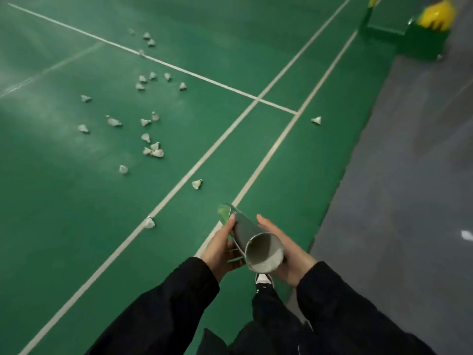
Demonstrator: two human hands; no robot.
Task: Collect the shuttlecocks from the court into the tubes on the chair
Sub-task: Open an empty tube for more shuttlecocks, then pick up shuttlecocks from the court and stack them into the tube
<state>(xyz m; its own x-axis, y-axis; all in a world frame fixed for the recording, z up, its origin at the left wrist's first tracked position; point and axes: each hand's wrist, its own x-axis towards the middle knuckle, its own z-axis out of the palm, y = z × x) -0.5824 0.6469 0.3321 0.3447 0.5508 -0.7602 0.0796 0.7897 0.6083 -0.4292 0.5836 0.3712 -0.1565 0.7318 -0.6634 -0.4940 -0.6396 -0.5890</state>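
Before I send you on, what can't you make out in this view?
- Chair: not in the head view at all.
- Tube: only the open near end shows; the depth is dark, and the left hand and right hand cover its sides.
- Far shuttlecocks: too small and blurred to count.
- Yellow and green object: blurred, cut by the top edge.

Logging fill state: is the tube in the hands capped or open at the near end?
Open. The tube has no cap at the near end; its bare round mouth faces the camera. Both the left hand and right hand hold it.
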